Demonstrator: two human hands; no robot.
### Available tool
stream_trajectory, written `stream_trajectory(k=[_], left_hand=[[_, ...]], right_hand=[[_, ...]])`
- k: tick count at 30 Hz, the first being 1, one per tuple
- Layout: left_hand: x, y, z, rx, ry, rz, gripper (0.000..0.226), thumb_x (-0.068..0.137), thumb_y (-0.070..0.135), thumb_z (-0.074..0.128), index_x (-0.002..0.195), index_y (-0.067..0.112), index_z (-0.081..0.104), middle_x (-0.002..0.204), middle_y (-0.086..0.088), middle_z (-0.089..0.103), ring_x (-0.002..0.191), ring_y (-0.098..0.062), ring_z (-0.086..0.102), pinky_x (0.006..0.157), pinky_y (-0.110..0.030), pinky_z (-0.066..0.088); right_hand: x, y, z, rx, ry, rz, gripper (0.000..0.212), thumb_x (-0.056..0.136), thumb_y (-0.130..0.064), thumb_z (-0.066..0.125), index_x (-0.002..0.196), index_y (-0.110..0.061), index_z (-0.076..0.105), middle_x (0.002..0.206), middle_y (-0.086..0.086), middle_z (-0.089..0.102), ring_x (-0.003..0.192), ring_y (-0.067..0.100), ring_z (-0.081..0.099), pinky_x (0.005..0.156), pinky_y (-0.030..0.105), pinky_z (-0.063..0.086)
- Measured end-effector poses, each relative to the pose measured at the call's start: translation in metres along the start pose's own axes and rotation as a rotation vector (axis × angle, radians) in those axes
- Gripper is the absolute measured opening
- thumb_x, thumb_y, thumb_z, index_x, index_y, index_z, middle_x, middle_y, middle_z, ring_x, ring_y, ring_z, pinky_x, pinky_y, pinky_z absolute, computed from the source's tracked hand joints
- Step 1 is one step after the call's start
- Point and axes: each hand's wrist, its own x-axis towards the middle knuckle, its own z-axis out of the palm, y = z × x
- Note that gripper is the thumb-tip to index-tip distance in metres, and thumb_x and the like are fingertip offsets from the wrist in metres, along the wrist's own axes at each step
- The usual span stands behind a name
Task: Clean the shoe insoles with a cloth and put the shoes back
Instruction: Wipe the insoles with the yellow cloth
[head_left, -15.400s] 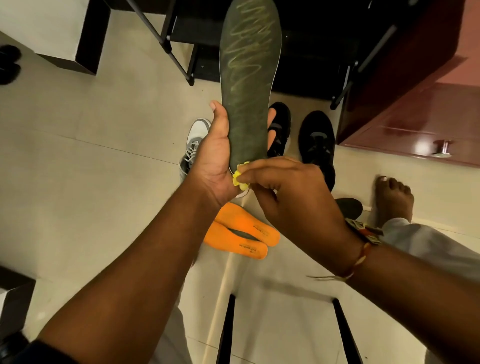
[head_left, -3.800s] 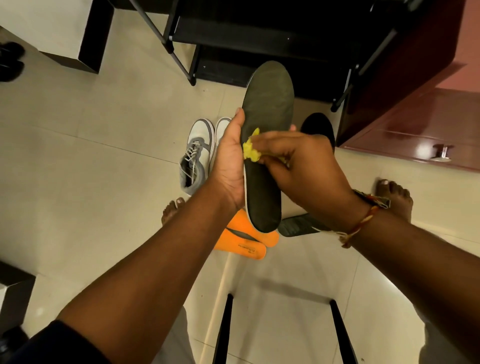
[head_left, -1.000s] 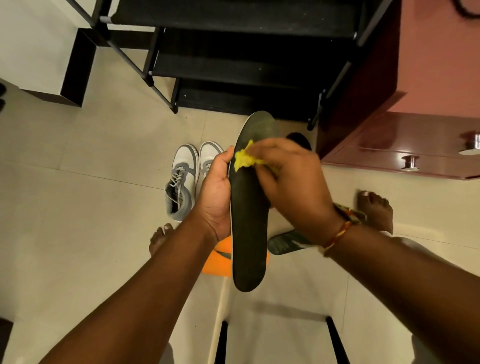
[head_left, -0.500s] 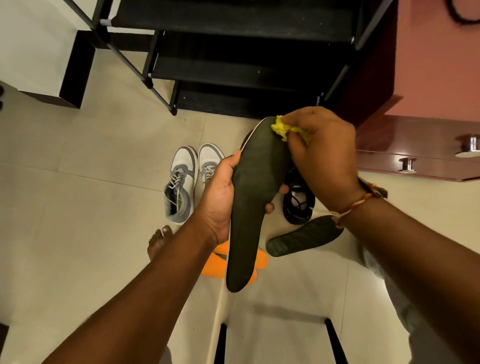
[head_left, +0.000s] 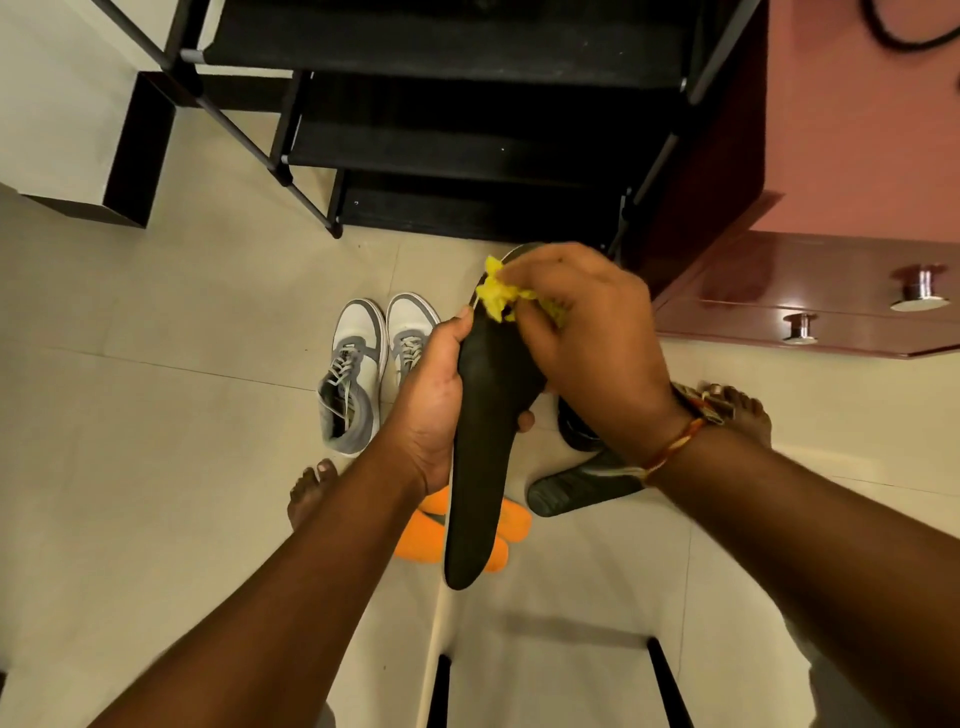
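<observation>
My left hand (head_left: 434, 405) grips a long dark insole (head_left: 480, 467) around its middle, holding it up over the floor. My right hand (head_left: 582, 332) pinches a small yellow cloth (head_left: 498, 296) against the insole's upper end. A second dark insole (head_left: 576, 486) lies on the floor under my right wrist. Two orange insoles (head_left: 423, 535) lie on the tiles behind the held one. A grey and white pair of sneakers (head_left: 358, 364) stands to the left. A black shoe (head_left: 576, 431) is mostly hidden behind my right hand.
A black shoe rack (head_left: 457, 119) stands ahead on the tiled floor. A glossy red cabinet (head_left: 810, 291) with metal knobs is on the right. My bare feet (head_left: 309, 491) rest on the tiles. Black bars (head_left: 667, 686) of a frame show at the bottom.
My right hand with the cloth has come slightly down and left along the insole's upper end. The left hand keeps the same grip.
</observation>
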Motion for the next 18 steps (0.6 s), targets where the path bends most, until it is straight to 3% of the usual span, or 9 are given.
stream_trajectory(k=[4, 5, 9, 12, 16, 18], left_hand=[[-0.001, 0.003, 0.001, -0.051, -0.068, -0.007, 0.071, 0.099, 0.057, 0.033, 0.143, 0.004, 0.049, 0.129, -0.027, 0.055, 0.101, -0.035, 0.058, 0.071, -0.037, 0.040], [-0.001, 0.003, 0.001, -0.050, -0.052, -0.010, 0.070, 0.099, 0.057, 0.033, 0.142, 0.004, 0.051, 0.128, -0.027, 0.056, 0.101, -0.035, 0.058, 0.072, -0.037, 0.041], [-0.001, 0.007, -0.004, -0.104, 0.044, 0.033, 0.058, 0.098, 0.057, 0.040, 0.126, 0.013, 0.066, 0.115, -0.016, 0.066, 0.105, -0.030, 0.062, 0.085, -0.040, 0.050], [-0.002, 0.010, -0.004, -0.134, 0.047, 0.045, 0.056, 0.099, 0.056, 0.038, 0.126, 0.015, 0.067, 0.123, -0.013, 0.066, 0.114, -0.027, 0.062, 0.095, -0.038, 0.048], [-0.002, 0.013, -0.004, -0.097, -0.020, 0.001, 0.070, 0.097, 0.064, 0.036, 0.136, 0.011, 0.059, 0.134, -0.022, 0.057, 0.109, -0.034, 0.058, 0.077, -0.038, 0.046], [-0.001, 0.014, -0.007, -0.064, -0.028, 0.007, 0.078, 0.094, 0.070, 0.036, 0.142, 0.012, 0.054, 0.144, -0.023, 0.051, 0.121, -0.036, 0.054, 0.080, -0.040, 0.048]], right_hand=[[0.012, 0.026, -0.011, -0.034, 0.088, 0.166, 0.020, 0.088, -0.009, 0.063, 0.106, -0.012, 0.072, 0.107, 0.004, 0.069, 0.101, 0.014, 0.061, 0.089, 0.004, 0.036], [0.009, 0.025, -0.009, -0.029, 0.079, 0.169, 0.020, 0.089, -0.010, 0.063, 0.106, -0.013, 0.072, 0.108, 0.004, 0.069, 0.102, 0.013, 0.061, 0.090, 0.006, 0.039], [-0.017, -0.008, 0.015, 0.037, -0.089, 0.006, 0.023, 0.085, -0.006, 0.066, 0.105, -0.013, 0.073, 0.109, 0.004, 0.068, 0.101, 0.021, 0.063, 0.090, 0.036, 0.052], [-0.022, -0.012, 0.017, 0.000, -0.161, -0.134, 0.023, 0.082, -0.003, 0.067, 0.103, -0.009, 0.073, 0.105, 0.008, 0.069, 0.096, 0.029, 0.063, 0.083, 0.038, 0.051], [0.003, 0.017, 0.001, -0.121, -0.050, -0.001, 0.019, 0.088, -0.009, 0.063, 0.105, -0.010, 0.072, 0.108, 0.008, 0.068, 0.101, 0.026, 0.062, 0.089, 0.042, 0.052], [0.008, 0.025, -0.002, -0.105, -0.015, 0.034, 0.019, 0.089, -0.011, 0.062, 0.103, -0.009, 0.073, 0.107, 0.008, 0.068, 0.101, 0.024, 0.063, 0.089, 0.041, 0.052]])
